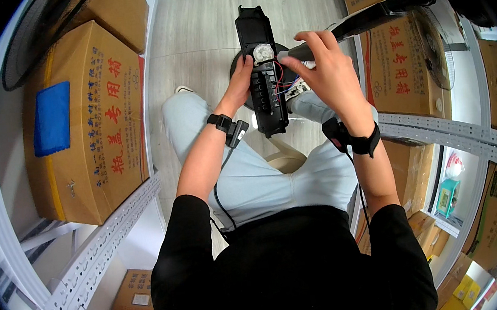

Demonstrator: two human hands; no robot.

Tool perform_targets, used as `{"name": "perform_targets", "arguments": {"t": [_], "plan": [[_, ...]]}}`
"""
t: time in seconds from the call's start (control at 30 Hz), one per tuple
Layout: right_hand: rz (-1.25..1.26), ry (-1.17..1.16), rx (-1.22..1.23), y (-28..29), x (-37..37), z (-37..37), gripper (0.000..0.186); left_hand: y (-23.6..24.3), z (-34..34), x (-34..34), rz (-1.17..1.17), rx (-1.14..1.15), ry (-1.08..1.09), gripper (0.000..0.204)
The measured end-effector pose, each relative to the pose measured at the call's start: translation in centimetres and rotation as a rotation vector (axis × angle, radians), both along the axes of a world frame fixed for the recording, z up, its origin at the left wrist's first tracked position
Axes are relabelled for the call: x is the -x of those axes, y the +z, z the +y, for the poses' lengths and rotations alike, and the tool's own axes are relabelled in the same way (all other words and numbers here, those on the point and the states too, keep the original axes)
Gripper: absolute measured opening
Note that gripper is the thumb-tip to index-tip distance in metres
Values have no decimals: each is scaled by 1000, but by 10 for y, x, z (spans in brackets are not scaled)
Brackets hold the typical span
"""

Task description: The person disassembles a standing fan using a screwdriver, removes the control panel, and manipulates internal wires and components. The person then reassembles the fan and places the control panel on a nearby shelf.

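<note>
A long, narrow black plastic housing [256, 29] is held upright above my knees, its open inner side facing me. My left hand [238, 85] grips its left edge, thumb in front and the other fingers hidden behind. A round whitish part [263, 52] sits in the middle of the housing, above a row of small black parts. Thin red, blue and dark wires [280, 82] come out on its right side. Beside them, my right hand [331, 74] closes its thumb and fingers around a dark grey tube-like piece [299, 52] with a paler end.
Behind the housing is a round black base [235, 71] on the floor. At right, a black pole [367, 19] leads toward a fan grille [434, 47]. Metal shelves [110, 243] with cardboard boxes [87, 122] flank both sides. Cables run from my wrist straps.
</note>
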State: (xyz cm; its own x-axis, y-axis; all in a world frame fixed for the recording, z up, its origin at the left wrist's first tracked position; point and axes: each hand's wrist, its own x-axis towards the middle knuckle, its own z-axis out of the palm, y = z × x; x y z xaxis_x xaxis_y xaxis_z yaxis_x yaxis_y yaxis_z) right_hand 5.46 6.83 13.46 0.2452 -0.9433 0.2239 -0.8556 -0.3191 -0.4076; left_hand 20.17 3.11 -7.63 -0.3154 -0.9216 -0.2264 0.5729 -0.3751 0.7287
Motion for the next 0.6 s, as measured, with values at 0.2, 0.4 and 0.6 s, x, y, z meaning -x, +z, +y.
{"name": "perform_targets", "arguments": {"t": [0.2, 0.4, 0.6], "plan": [[-88, 156, 149, -3, 4, -2, 28, -2, -1, 0, -9, -17, -6, 39], [50, -1, -19, -3, 6, 1, 30, -2, -1, 1, 2, -6, -12, 39], [-97, 133, 137, -6, 4, 1, 30, 1, 0, 1, 16, -15, -21, 38]]}}
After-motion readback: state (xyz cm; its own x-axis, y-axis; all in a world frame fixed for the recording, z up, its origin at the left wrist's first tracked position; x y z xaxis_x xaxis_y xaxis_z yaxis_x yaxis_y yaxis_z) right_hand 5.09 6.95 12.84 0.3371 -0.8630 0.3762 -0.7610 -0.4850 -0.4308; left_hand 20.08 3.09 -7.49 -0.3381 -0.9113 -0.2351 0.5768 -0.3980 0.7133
